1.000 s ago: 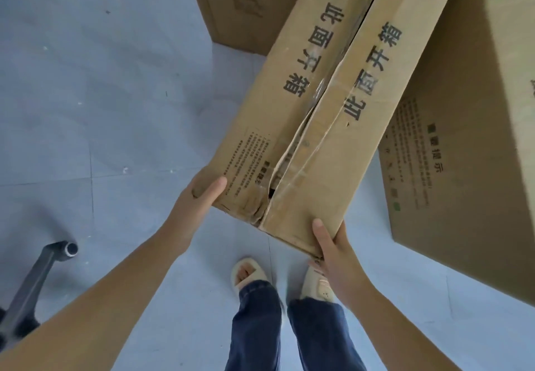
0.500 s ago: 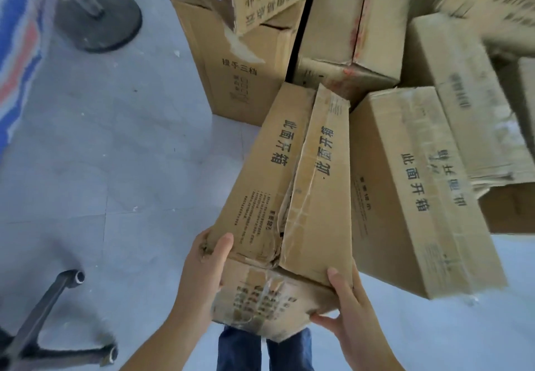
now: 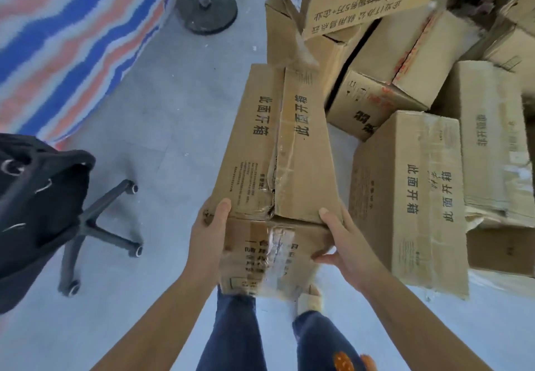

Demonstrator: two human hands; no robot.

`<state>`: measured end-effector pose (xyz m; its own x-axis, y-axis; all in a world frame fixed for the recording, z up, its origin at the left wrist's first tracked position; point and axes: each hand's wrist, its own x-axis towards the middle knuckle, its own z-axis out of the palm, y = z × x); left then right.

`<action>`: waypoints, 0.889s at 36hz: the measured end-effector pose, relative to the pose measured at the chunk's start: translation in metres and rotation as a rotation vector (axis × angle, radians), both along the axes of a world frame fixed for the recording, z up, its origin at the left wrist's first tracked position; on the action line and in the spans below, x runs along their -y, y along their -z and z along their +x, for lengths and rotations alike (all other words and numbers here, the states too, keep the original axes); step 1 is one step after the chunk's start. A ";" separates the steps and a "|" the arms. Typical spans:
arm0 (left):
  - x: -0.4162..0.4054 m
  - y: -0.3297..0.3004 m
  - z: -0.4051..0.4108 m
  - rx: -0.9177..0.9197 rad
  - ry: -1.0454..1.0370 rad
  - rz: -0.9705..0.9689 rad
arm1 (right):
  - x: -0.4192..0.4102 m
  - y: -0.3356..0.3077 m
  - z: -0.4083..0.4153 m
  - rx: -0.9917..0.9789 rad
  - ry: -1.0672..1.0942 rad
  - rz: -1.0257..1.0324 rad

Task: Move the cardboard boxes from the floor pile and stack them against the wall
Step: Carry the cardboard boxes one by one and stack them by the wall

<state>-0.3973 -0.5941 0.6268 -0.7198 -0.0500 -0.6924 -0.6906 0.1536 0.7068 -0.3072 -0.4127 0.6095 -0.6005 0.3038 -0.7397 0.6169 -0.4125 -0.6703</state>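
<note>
I hold a long, dented cardboard box [image 3: 278, 150] with black printed characters in front of me, clear of the floor. My left hand [image 3: 207, 234] grips its near left corner, thumb on the top face. My right hand [image 3: 344, 243] grips the near right corner, thumb on top and fingers under the crumpled end flap. The pile of cardboard boxes [image 3: 405, 185] lies jumbled on the floor to the right and ahead, with one long box right beside the held one.
A black office chair [image 3: 43, 205] with a wheeled base [image 3: 101, 226] stands at the left. A round black stand base [image 3: 207, 13] sits ahead on the grey floor. A red, white and blue striped tarp [image 3: 66, 34] covers the upper left. My legs and sandals are below the box.
The box has come up off the pile and swung level toward me. The view has lifted and turned left, bringing the chair, tarp and stand base into sight. Both hands keep their grip.
</note>
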 end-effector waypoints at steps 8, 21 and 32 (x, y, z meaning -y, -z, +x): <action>-0.008 -0.044 0.117 -0.135 -0.238 0.074 | -0.028 -0.051 0.061 -0.116 -0.209 0.020; 0.015 -0.095 0.257 -0.216 -0.542 0.154 | -0.007 -0.095 0.141 -0.219 -0.460 0.054; 0.062 -0.101 0.447 -0.274 -0.766 0.087 | 0.057 -0.094 0.282 -0.226 -0.696 0.008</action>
